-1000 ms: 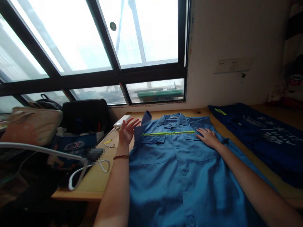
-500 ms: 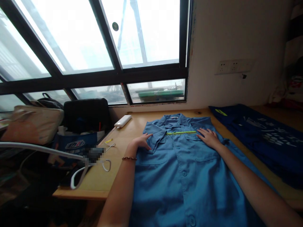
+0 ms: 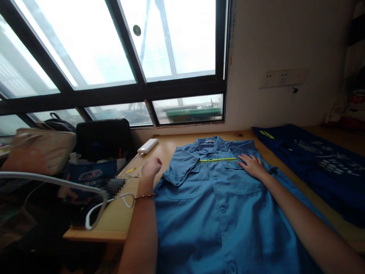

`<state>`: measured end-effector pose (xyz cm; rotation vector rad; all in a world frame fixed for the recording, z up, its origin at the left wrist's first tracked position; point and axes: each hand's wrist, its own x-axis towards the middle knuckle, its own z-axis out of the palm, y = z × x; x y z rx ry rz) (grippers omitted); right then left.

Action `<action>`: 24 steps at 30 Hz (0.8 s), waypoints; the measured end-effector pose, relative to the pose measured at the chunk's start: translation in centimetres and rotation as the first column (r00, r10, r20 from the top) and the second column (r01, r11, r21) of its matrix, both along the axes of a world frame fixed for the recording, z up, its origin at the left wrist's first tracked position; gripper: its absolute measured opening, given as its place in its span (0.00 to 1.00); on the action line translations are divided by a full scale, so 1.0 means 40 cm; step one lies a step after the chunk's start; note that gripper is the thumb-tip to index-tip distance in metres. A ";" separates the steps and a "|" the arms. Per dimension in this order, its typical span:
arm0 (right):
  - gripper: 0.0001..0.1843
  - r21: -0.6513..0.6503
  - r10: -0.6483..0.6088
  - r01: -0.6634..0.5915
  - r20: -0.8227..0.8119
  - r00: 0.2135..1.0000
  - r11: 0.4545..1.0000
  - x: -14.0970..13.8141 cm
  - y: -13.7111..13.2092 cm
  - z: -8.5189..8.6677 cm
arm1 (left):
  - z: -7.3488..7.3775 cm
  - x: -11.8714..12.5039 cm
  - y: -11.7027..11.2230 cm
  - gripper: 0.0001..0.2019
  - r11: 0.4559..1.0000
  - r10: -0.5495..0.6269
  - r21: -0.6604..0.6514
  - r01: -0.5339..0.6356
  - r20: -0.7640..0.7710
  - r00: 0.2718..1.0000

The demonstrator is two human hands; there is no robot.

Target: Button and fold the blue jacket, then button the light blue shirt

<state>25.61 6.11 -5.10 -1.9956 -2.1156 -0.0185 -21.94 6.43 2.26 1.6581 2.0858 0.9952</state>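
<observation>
A light blue buttoned work shirt [image 3: 216, 205] with a yellow-green stripe across the chest lies face up on the wooden table [image 3: 119, 217]. Its left short sleeve is folded in over the chest. My left hand [image 3: 151, 167] hovers just left of that folded sleeve, fingers curled loosely, with nothing visible in it. My right hand [image 3: 252, 164] lies flat and open on the shirt's right chest, just below the stripe.
A dark blue garment [image 3: 319, 163] with white print lies to the right. A white power bank [image 3: 147, 145] and its cable sit near the window. Bags [image 3: 102, 139] and a white cord [image 3: 97, 213] crowd the table's left edge. A wall socket [image 3: 281, 78] is behind.
My left hand folded the left sleeve in over the chest, pressed it down, then drew back to the left, off the shirt. My right hand has stayed flat on the shirt.
</observation>
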 end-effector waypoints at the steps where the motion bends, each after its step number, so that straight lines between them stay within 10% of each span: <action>1: 0.28 -0.002 0.000 0.000 0.003 1.000 1.000 0.000 0.000 0.000 | 0.001 0.016 -0.001 0.05 0.993 -0.098 -0.079 0.092 -0.082 0.992; 6: 0.29 -0.029 0.001 -0.001 0.032 0.999 1.000 -0.010 -0.005 0.002 | -0.016 0.111 -0.021 0.23 0.812 -0.507 -0.477 0.338 -0.287 0.813; 11: 0.30 -0.045 0.004 -0.001 0.053 0.999 0.999 -0.023 -0.003 0.001 | -0.085 0.220 -0.013 0.32 0.935 -0.348 -0.245 0.256 -0.510 0.787; 16: 0.30 -0.035 -0.030 0.031 0.036 0.999 0.999 -0.024 0.000 -0.004 | -0.144 0.289 0.030 0.29 0.944 -0.329 -0.149 0.295 -0.491 0.807; 24: 0.32 -0.140 -0.018 0.004 -0.097 0.995 0.990 -0.020 -0.002 0.065 | -0.123 0.288 0.117 0.33 0.961 -0.262 -0.198 0.195 -0.412 0.873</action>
